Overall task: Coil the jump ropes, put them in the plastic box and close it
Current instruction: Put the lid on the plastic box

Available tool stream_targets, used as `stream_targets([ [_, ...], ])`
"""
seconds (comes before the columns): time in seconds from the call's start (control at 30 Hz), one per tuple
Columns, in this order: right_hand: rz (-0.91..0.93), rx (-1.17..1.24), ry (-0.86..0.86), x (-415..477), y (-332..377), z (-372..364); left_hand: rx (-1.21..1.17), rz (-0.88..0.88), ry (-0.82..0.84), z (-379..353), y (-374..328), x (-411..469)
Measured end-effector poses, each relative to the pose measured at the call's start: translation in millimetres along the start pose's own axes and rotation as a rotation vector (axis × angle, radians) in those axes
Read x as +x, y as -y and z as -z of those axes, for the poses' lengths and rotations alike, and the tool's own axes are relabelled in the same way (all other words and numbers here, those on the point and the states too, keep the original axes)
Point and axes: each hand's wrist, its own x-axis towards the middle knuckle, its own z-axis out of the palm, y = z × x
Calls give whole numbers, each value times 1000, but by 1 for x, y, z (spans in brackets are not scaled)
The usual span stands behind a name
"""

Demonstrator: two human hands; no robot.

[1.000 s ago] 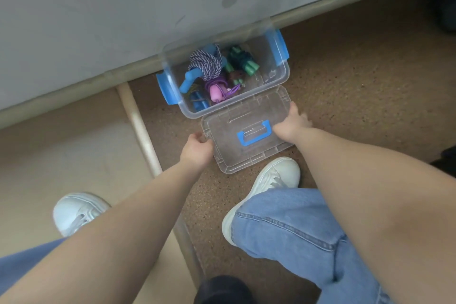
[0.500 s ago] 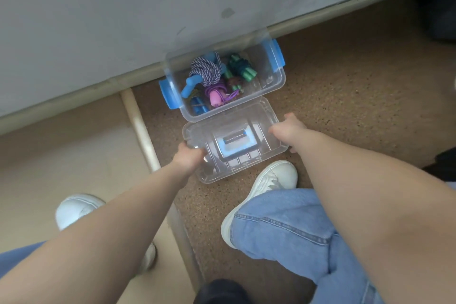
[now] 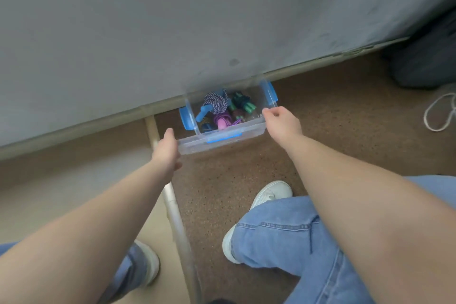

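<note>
Brown speckled floor (image 3: pixel 320 131) runs up to a grey wall (image 3: pixel 172 32), and the plastic box (image 3: pixel 259 108) sits hard against the foot of that wall, open. Its long axis lies left to right along the wall, rising a little to the right in my view, with a blue latch (image 3: pixel 185 118) on the left short end and another (image 3: pixel 270 95) on the right. Inside I can see the coiled jump ropes: a purple-and-white striped one (image 3: pixel 217 102), a green one (image 3: pixel 243 103) and a pink one (image 3: pixel 223 122). The lid (image 3: pixel 197 147) is in the air at the box's near rim, its long axis parallel to the box's, and I see it almost edge-on, so its blue handle (image 3: pixel 223 138) shows only as a thin strip. The left hand (image 3: pixel 167 153) has its fingers curled round the lid's left end; the right hand (image 3: pixel 283 123) pinches the right end by the box's near right corner. A second ago the lid lay flat on the floor in front of the box, handle up; half a second ago it was tipping up off the floor; now it has been lifted and carried to the box. The view has also swung back, so the box looks farther off. A white cord (image 3: pixel 441 116) lies on the floor, well apart to the right.
</note>
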Motion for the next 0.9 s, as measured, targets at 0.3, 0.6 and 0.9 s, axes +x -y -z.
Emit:
stream_targets([
  [0.3, 181, 183, 65, 7, 26, 2, -97, -182, -106, 10, -27, 5],
  [0.6, 208, 56, -56, 75, 33, 4, 270, -333, -123, -16, -48, 46],
  [0.9, 120, -123, -118, 132, 27, -9, 375, -355, -124, -47, -48, 83],
])
